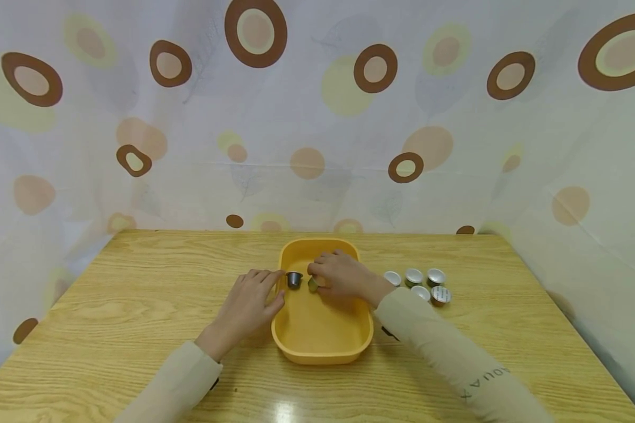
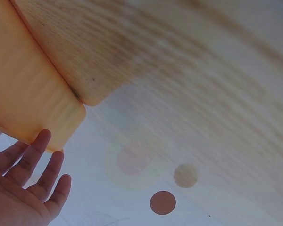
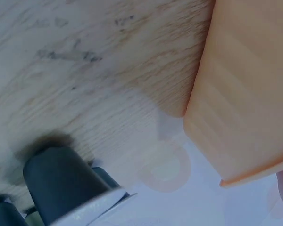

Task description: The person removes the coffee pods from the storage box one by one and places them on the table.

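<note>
My right hand (image 1: 341, 273) reaches over the right rim into a yellow plastic tray (image 1: 323, 335). Its thumb and fingers pinch a green-gold coffee capsule (image 1: 313, 285) low inside. Just left of it in the tray stands a dark coffee capsule (image 1: 293, 281), with no hand on it. At the tray's left rim, my left hand (image 1: 249, 296) has its fingers loosely extended. In the left wrist view those fingers (image 2: 43, 141) lie at the rim. Only a sliver of the right hand shows at the edge of the right wrist view.
Several foil-lidded coffee capsules (image 1: 414, 277) stand on the wooden table (image 1: 180, 276) right of the tray, partly behind the right forearm. In the right wrist view a dark capsule (image 3: 66, 183) looms close. A patterned cloth (image 1: 307, 117) hangs behind and beside the table.
</note>
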`<state>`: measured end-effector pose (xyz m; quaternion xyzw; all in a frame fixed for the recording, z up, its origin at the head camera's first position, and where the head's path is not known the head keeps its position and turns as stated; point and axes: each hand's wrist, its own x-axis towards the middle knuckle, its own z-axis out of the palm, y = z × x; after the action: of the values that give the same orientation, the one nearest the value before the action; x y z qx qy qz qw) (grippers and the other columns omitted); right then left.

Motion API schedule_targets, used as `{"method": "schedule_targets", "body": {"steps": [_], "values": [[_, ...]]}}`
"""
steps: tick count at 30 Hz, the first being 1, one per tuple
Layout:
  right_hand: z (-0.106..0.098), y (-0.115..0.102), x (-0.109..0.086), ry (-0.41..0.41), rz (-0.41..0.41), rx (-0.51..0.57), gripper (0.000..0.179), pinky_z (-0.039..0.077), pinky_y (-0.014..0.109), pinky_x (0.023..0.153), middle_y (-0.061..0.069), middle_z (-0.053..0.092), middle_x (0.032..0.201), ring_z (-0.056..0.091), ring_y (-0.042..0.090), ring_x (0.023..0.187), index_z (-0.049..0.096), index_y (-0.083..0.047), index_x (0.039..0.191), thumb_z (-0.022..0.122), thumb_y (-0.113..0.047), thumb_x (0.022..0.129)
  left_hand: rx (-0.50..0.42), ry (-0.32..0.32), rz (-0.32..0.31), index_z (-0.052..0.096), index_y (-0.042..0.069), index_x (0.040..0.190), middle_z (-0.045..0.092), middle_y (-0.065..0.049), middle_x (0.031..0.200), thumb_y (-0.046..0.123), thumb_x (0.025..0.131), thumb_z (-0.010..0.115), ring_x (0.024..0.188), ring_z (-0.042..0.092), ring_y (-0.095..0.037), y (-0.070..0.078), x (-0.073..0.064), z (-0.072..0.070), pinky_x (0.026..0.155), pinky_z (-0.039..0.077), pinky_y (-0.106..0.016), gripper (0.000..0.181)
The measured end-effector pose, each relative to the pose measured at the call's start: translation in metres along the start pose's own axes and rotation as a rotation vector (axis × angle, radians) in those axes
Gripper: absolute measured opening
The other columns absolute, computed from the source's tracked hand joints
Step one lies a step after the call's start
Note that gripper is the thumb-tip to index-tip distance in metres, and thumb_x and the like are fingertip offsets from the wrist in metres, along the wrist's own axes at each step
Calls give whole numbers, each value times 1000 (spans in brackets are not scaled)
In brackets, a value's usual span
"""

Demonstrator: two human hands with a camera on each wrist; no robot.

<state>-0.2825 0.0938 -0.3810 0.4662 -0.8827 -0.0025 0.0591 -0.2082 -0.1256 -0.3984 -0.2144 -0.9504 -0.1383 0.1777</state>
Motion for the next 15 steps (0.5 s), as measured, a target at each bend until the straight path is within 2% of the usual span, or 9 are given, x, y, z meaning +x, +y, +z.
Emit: {"method": "schedule_targets", "body": {"steps": [5,15], "values": [[-3,1,-5,21,-18,-17,26,44,38,86,-1,61,97,56,19,96,61,-17,104,67,-28,81,-5,-3,-4,58,12,121,65,-3,107,28,87,55,103,56,-24,0,0,0,89,44,-41,37],[-12,1,-17,38,-45,-69,25,45,36,81,-2,60,94,55,17,91,63,-19,105,66,-29,82,-6,-2,8,57,12,122,65,-3,107,29,88,54,103,56,-24,-1,-1,0,90,43,-41,38]]}}
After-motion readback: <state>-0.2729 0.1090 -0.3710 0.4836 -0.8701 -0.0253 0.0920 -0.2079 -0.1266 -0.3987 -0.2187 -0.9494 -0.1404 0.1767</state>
